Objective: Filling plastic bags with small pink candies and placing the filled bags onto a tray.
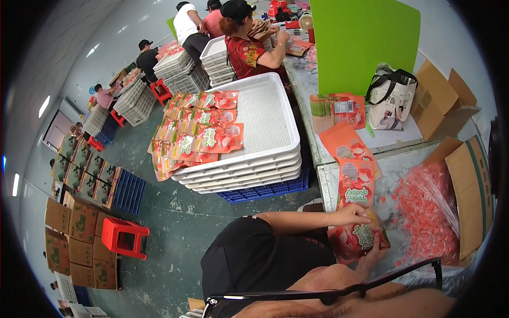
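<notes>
A red printed pouch [350,241] with a fruit picture lies between my hands at the table's near edge. My left hand [350,215] is closed, its fingertips pinching the pouch's upper edge. Lower down, my right hand [373,255] grips the pouch's right side with thumb and fingers. Whether the pouch's mouth is unsealed cannot be made out. Just beyond my left hand, a row of overlapping empty-looking red pouches [352,169] lies on the table [328,183]. To the right of my hands spreads a heap of small red-wrapped pieces [424,212], partly under clear plastic film.
Stacked white mesh trays [270,116] on a blue crate [265,191] stand left of the table, with filled pouches [201,127] on top. A cardboard box [469,185] borders the heap. Farther off are a green partition [366,47], a tote bag [392,98] and a seated co-worker [249,53].
</notes>
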### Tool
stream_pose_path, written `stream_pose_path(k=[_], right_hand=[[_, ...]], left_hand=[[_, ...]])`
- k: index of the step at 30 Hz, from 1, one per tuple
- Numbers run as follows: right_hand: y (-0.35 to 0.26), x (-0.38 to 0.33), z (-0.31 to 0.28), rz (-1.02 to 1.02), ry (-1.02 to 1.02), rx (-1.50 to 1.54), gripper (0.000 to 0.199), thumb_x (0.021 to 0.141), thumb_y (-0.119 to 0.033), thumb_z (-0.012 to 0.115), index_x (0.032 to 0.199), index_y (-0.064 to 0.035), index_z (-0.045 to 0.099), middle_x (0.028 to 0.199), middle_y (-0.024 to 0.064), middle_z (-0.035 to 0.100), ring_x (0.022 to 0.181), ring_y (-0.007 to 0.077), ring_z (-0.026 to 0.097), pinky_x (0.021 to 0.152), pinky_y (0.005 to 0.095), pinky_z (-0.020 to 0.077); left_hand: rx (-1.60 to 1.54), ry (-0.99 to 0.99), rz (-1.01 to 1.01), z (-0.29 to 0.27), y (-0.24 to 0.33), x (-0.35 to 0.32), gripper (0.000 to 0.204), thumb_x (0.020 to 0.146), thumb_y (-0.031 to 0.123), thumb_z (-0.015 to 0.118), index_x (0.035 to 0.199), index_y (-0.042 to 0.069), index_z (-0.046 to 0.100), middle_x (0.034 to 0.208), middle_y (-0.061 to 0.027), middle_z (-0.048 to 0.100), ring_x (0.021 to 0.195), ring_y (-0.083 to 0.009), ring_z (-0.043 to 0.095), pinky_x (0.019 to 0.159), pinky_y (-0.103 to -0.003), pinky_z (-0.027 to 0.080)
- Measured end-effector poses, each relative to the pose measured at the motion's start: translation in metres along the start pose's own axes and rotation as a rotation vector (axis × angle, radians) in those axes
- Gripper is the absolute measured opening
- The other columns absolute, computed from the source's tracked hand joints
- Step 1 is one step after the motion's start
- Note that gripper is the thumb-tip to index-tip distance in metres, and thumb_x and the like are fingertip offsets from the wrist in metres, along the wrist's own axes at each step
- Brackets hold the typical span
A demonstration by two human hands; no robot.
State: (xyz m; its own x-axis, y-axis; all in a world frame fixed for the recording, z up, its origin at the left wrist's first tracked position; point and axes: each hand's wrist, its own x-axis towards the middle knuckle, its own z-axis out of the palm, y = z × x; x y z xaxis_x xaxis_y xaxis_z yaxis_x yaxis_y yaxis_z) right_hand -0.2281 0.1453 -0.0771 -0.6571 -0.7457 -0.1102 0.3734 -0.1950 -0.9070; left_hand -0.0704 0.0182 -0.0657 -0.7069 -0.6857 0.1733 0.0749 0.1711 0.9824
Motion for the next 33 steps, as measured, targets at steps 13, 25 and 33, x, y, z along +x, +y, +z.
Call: stream_pose_path(k=[13, 25, 33], right_hand=[[-0.005, 0.006, 0.041, 0.163, -0.11, 0.127, 0.022, 0.099, -0.014, 0.054, 0.115, 0.001, 0.059, 0.108, 0.0104, 0.066, 0.094, 0.0188, 0.065, 0.082, 0.0292, 0.0537], [-0.001, 0.027, 0.033, 0.118, -0.303, -0.185, 0.031, 0.101, -0.022, 0.056, 0.123, -0.0005, 0.058, 0.107, 0.0077, 0.067, 0.086, 0.0154, 0.064, 0.078, 0.029, 0.0529], [0.027, 0.021, -0.008, 0.337, -0.089, -0.316, 0.022, 0.1, -0.022, 0.057, 0.111, -0.0037, 0.062, 0.093, 0.0046, 0.066, 0.077, 0.0128, 0.062, 0.067, 0.0253, 0.0522]], left_hand=[[-0.446, 0.088, -0.065, -0.029, 0.011, -0.009, 0.027, 0.101, 0.019, 0.056, 0.103, -0.002, 0.072, 0.095, -0.0018, 0.073, 0.086, -0.0047, 0.061, 0.077, -0.025, 0.05], [0.069, 1.33, 0.199, -0.348, 0.09, -0.051, 0.057, 0.098, 0.053, 0.054, 0.104, -0.002, 0.068, 0.085, -0.0039, 0.065, 0.071, -0.0118, 0.054, 0.061, -0.031, 0.046], [1.641, 1.781, -0.383, -0.503, 0.048, -0.121, 0.065, 0.088, 0.035, 0.064, 0.141, 0.002, 0.045, 0.152, -0.0232, 0.033, 0.143, -0.0391, 0.028, 0.112, -0.062, 0.023]])
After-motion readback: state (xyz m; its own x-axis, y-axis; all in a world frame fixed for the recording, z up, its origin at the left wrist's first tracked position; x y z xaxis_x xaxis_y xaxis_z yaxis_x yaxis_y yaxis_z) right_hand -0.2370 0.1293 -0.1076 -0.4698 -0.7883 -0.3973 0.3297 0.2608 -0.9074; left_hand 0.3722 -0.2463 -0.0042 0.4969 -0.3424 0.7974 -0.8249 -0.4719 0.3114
